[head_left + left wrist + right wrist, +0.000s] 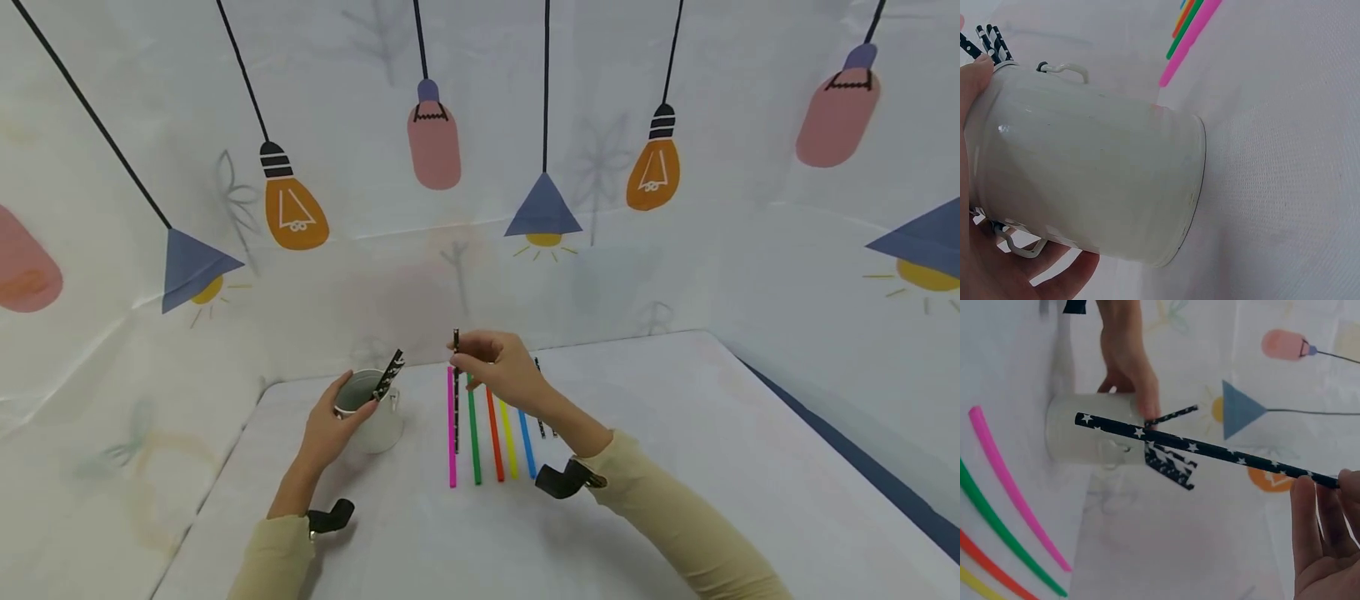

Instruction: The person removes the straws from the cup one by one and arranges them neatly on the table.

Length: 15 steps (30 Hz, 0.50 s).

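Note:
A white metal bucket (381, 435) with small side handles stands at the table's left. My left hand (327, 427) grips it round the upper side, its thumb at the rim against black patterned straws (388, 374) that lean out of it. Between thumb and fingertips, my right hand (504, 367) pinches one end of a black straw with white stars (1210, 450). In the head view that straw hangs upright beside a pink straw (452, 442). Green (475, 442), orange-red (495, 442), yellow (509, 442) and blue (528, 450) straws lie in a row, partly below the right hand.
Further black patterned straws (541, 427) lie right of the blue one, partly hidden by the right forearm. A white cloth covers the table (420, 550). Behind it hangs a white sheet (495, 275) printed with lamps and bulbs.

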Each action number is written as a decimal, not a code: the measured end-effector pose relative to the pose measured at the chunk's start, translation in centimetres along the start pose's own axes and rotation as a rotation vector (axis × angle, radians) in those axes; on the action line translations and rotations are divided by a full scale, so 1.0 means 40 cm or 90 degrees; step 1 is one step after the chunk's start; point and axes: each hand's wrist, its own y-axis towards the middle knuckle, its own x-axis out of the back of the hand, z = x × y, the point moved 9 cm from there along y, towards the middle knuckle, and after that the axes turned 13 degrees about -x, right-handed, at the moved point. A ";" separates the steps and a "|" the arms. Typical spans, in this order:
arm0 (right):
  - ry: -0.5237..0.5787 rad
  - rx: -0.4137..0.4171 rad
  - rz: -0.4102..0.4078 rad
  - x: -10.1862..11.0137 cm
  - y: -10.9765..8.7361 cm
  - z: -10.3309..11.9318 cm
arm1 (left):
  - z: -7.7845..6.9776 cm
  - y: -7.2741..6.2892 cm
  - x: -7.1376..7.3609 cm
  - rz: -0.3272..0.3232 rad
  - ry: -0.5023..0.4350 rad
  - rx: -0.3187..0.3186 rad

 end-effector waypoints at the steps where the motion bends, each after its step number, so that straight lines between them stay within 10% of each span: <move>1: 0.001 -0.003 -0.008 0.012 0.002 -0.013 | 0.002 -0.001 0.000 0.001 -0.001 0.002; 15: 0.057 -0.104 -0.148 0.221 -0.017 -0.205 | -0.003 -0.003 0.002 0.004 -0.005 0.003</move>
